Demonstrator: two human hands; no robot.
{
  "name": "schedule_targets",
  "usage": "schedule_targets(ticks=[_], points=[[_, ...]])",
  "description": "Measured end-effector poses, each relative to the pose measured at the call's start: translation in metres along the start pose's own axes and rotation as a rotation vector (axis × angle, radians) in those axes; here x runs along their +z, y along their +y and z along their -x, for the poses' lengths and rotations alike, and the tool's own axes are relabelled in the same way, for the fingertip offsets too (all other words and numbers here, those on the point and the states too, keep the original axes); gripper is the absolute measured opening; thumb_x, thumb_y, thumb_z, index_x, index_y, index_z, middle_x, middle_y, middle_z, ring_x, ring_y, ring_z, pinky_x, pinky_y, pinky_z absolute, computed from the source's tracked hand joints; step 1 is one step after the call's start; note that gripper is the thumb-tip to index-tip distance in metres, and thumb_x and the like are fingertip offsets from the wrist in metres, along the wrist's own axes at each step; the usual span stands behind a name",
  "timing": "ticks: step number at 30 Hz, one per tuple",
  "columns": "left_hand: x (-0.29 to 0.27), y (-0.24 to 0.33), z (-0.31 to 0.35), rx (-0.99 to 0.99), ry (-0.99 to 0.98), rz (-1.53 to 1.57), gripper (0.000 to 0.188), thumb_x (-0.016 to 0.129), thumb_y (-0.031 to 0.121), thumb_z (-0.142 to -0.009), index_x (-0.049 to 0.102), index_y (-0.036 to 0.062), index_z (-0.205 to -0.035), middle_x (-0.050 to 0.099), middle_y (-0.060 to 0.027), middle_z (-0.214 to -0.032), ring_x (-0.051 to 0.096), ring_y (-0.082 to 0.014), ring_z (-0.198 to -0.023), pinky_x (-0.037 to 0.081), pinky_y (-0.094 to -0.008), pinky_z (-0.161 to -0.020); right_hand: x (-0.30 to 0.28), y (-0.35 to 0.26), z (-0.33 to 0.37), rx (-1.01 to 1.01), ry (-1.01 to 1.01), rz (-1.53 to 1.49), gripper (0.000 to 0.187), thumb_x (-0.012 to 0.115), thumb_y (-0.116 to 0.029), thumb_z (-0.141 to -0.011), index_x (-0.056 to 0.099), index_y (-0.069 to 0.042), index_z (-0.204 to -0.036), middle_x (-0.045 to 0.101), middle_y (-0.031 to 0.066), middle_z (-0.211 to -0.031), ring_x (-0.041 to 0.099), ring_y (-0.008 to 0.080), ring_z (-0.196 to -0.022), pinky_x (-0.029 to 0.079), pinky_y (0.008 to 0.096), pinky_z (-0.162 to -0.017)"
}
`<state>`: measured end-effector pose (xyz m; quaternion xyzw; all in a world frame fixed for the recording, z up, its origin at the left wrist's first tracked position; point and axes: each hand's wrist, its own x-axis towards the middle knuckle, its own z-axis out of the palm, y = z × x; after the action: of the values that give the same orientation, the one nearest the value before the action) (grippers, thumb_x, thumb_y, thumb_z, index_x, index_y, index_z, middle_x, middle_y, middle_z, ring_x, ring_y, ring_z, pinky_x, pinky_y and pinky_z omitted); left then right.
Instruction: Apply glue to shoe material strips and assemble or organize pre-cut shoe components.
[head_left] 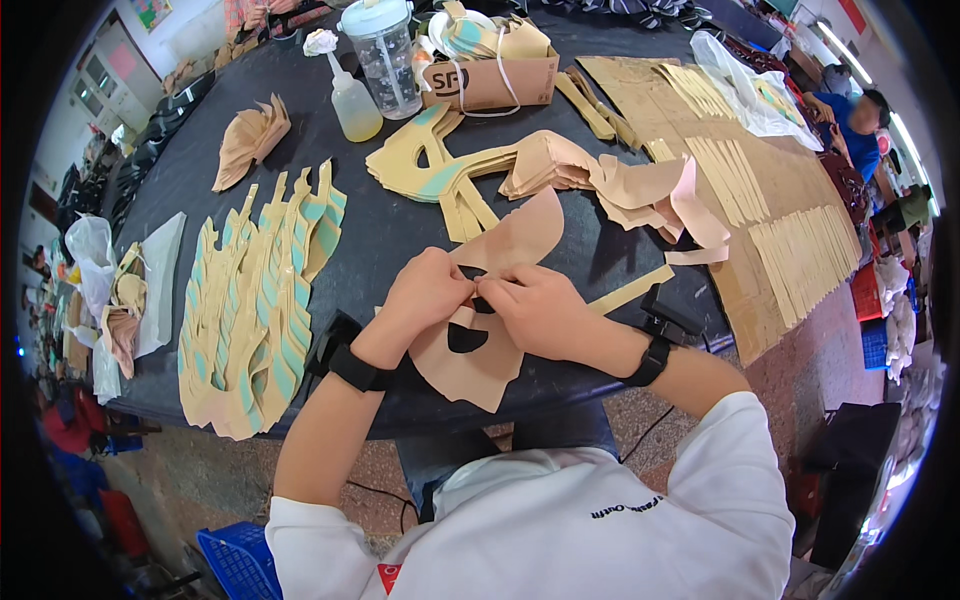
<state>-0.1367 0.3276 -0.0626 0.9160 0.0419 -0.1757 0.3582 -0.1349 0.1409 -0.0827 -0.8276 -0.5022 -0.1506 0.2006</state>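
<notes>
My left hand (420, 300) and my right hand (535, 310) meet over a tan leather-like cut piece (505, 245) lying on the dark table (390, 225). Both hands pinch the piece near its middle, where dark cut-outs show. The piece runs from a broad lobe beyond my fingers down to a wider part (470, 365) under my wrists. Each wrist wears a black band. A thin tan strip (630, 290) lies just right of my right hand.
A fanned row of tan and teal cut pieces (260, 300) lies at left. More cut pieces (560, 170) are piled ahead. Cardboard sheets with strips (770, 190) cover the right side. A squeeze bottle (355, 100), a clear jar (385, 50) and a cardboard box (490, 75) stand at the back.
</notes>
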Motion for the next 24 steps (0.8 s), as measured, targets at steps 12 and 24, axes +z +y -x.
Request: schedule_targets(ticks=[12,24], points=[[0.034,0.030,0.063,0.559,0.778,-0.675,0.021,0.069,0.020,-0.067,0.057,0.0049,-0.075,0.051,-0.0070,-0.078,0.052,-0.0224,-0.077,0.040,-0.0364,-0.067,-0.034,0.027,-0.005,0.125,-0.415,-0.324,0.028,0.057,-0.006,-0.072,0.053,-0.001,-0.100,0.059,0.0105,-0.097,0.058,0.0311,-0.097,0.051,0.0377,-0.070],[0.052,0.031,0.090,0.506,0.291,-0.757,0.009,0.059,0.007,-0.067,0.058,0.0020,-0.075,0.058,-0.0106,-0.066,0.061,-0.0231,-0.063,0.048,-0.0314,-0.051,-0.020,0.054,-0.042,-0.102,-0.033,0.344,0.019,0.062,-0.010,-0.067,0.059,-0.005,-0.085,0.060,0.0052,-0.070,0.060,0.0226,-0.080,0.040,0.0379,-0.088]])
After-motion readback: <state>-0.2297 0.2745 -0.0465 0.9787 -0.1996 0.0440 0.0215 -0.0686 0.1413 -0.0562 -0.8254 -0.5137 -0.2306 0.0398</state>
